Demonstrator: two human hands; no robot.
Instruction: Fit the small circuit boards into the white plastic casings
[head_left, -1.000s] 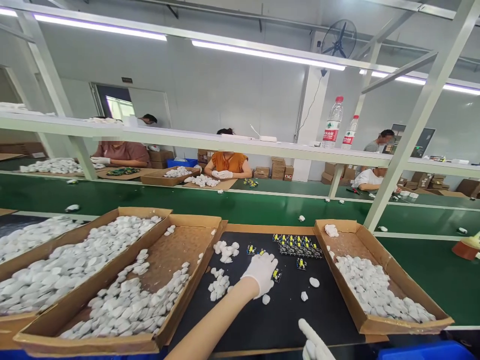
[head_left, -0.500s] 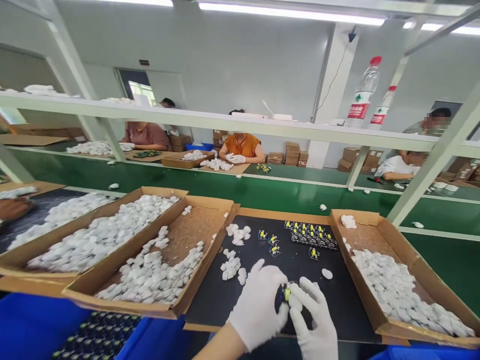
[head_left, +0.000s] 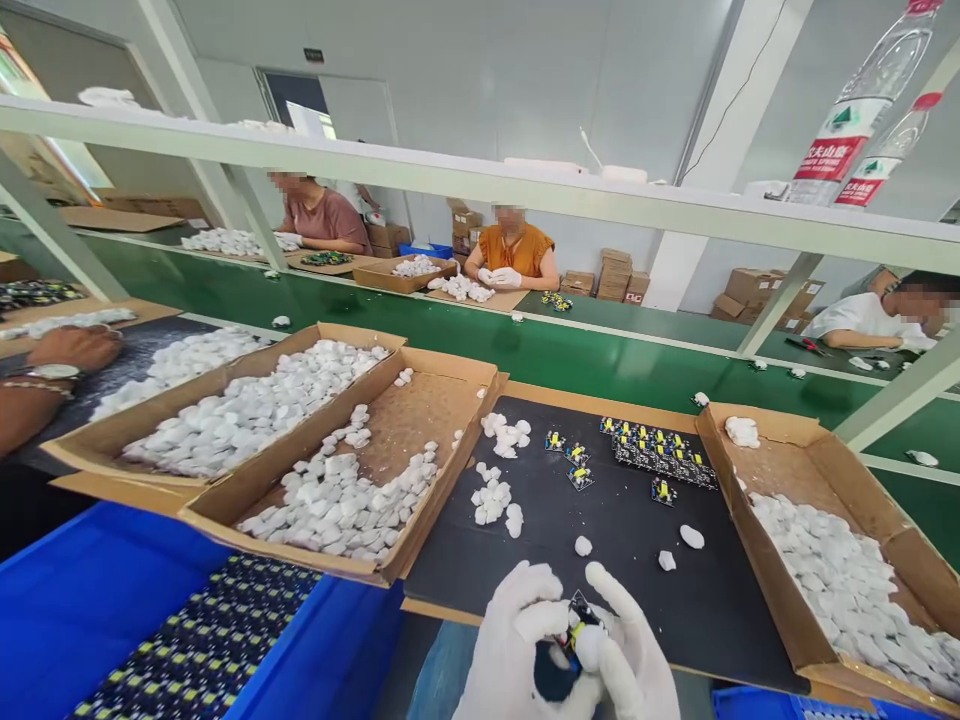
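At the near edge of the black mat, my left hand, in a white glove, is closed on a small circuit board with a yellow part. My right hand, also gloved, has its fingers around the board's other side, with a white lump pressed against it. Farther up the mat lie several loose boards and a block of boards in rows. White lumps sit in small groups at the mat's left, and a few single ones lie at the right.
Cardboard trays of white lumps stand left and right. A blue bin of boards is at the lower left. A co-worker's hand is at far left. A shelf crosses above the green conveyor.
The view has shifted, showing more of the blue bin. My hands have drawn nearer the mat's front edge with the board, now tilted. Two more single white lumps show on the mat.
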